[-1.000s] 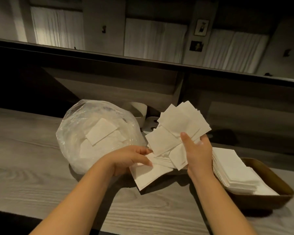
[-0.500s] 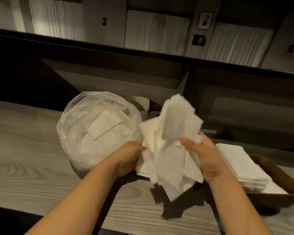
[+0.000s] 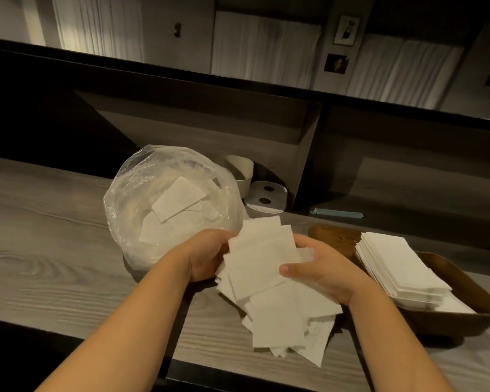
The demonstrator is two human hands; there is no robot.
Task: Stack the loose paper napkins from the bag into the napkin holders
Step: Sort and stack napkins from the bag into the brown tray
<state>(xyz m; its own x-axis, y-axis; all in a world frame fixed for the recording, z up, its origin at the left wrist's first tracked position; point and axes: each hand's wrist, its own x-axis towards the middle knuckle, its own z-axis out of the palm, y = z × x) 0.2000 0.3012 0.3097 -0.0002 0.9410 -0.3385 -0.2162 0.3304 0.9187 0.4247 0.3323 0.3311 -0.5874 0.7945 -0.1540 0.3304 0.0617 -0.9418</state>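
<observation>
The loose napkins [image 3: 262,267] are a messy bunch of white paper squares, held up just above the counter [image 3: 54,250] in front of the person. The squares do not line up, and their corners stick out at many angles. Some of them hang down low at the near side of the bunch. The left hand [image 3: 202,258] holds the left side of the bunch, with its fingers curled around the edge. The right hand [image 3: 323,271] holds the right side, with its thumb pressed flat on top of the paper and its fingers tucked under. The clear plastic bag [image 3: 164,205] sits on the counter just behind the left hand. It is round and puffy, and more white napkins show through it. To the right sits the napkin holder [image 3: 464,290], a brown tray with low walls. A neat stack of napkins [image 3: 399,267] lies inside it, tilted a little against the far end. The right hand is near the tray but does not touch it. Behind the bag stands a small white cup [image 3: 242,172], and beside it a white box with two dark holes [image 3: 266,196]. A thin blue thing [image 3: 337,213] lies farther right, by the dark wall at the back of the counter.
</observation>
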